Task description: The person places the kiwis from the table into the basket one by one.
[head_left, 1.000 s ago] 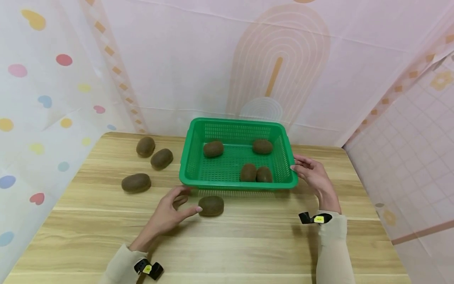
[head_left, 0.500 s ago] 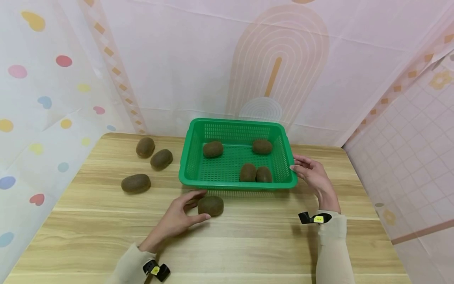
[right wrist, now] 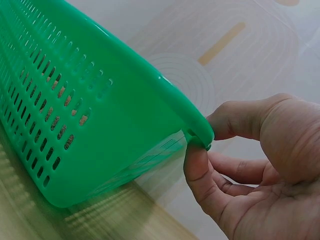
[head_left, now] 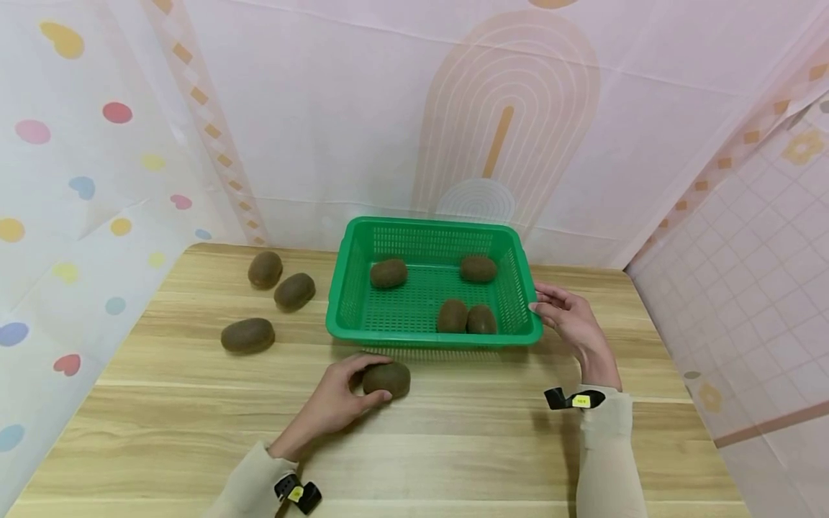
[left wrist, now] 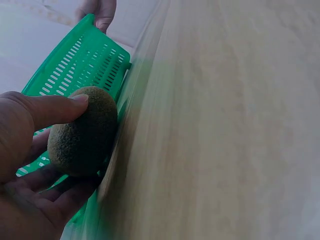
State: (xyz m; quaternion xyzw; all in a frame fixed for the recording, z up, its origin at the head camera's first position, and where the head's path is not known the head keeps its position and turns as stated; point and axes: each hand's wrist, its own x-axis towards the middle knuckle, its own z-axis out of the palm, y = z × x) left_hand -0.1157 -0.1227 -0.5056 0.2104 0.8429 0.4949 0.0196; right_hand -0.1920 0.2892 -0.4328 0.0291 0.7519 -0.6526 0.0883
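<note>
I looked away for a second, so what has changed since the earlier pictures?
The left hand moved right and took hold of the front kiwi. The right hand still pinches the basket; it, its four kiwis and the three kiwis at left stayed put.

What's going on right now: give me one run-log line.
left hand: holds kiwi | right hand: pinches green basket by rim | inside basket: four kiwis | table, left of basket: three kiwis
</note>
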